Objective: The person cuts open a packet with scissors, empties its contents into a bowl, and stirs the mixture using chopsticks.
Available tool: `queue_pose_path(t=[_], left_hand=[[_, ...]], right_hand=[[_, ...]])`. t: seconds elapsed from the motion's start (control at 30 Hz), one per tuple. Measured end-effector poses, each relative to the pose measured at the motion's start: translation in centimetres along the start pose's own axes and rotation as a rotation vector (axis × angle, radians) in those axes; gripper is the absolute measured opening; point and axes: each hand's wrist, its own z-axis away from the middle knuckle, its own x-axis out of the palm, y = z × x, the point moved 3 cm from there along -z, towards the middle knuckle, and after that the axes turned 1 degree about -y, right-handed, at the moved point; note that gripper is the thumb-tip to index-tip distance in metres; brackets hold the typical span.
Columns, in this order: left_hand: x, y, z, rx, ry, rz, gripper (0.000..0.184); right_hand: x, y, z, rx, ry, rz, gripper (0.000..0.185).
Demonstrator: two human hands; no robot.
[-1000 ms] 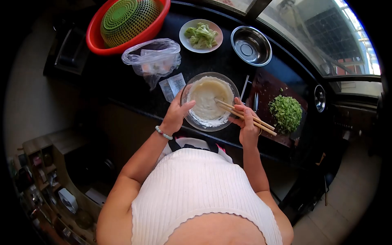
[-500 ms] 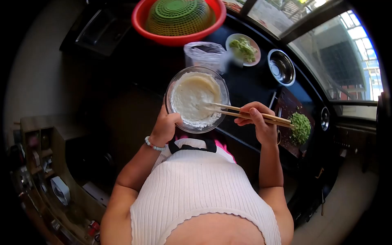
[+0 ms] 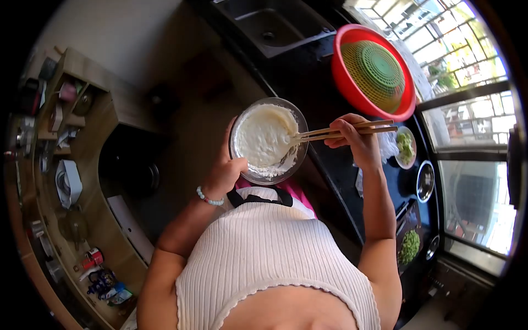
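Note:
My left hand point(image 3: 226, 168) grips the rim and side of a clear glass bowl point(image 3: 301, 159), thumb over the edge, in front of my waist. Inside lies a thick white batter point(image 3: 263, 135), with floury white residue along the lower wall. My right hand point(image 3: 352, 137) is closed round a pair of wooden chopsticks point(image 3: 324, 133). Their tips dip into the batter at the bowl's right side and are coated with it. The fingers of my left hand under the bowl are hidden.
On the black counter point(image 3: 300, 82) are a sink point(image 3: 264, 25), a red basin point(image 3: 344, 71) with a green strainer point(image 3: 379, 71), a plate of pale green vegetable point(image 3: 406, 147), a metal bowl point(image 3: 425, 181) and chopped greens point(image 3: 409, 246). Wooden shelves point(image 3: 88, 143) stand on the left.
My body and view have turned left, so the counter now lies to the right and the sink shows. The chopsticks have shifted in the batter, their back ends now tilted slightly upward.

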Motion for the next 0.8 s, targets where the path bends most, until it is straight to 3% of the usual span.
queue_pose_path(t=[0.2,0.47,0.73,0.8], left_hand=[[-3.8,0.9,-2.4,0.132,-0.019,-0.066,0.085],[-6.2,2.8,-13.5,-0.026,-0.158,-0.029,0.086],[-6.6,6.3,-28.0,-0.194,-0.215,0.002,0.089],[-6.6,6.5,-30.2,-0.291,-0.23,0.004,0.086]], right_hand=[[4.4,-2.3,-8.5,0.007,-0.136,0.136,0.018],[8.2,-5.5,-21.2,-0.081,-0.189,0.28,0.017],[11.4,-11.1,-32.2,-0.565,-0.317,0.728,0.013],[12.0,-11.2,-33.0,-0.682,-0.397,0.706,0.009]])
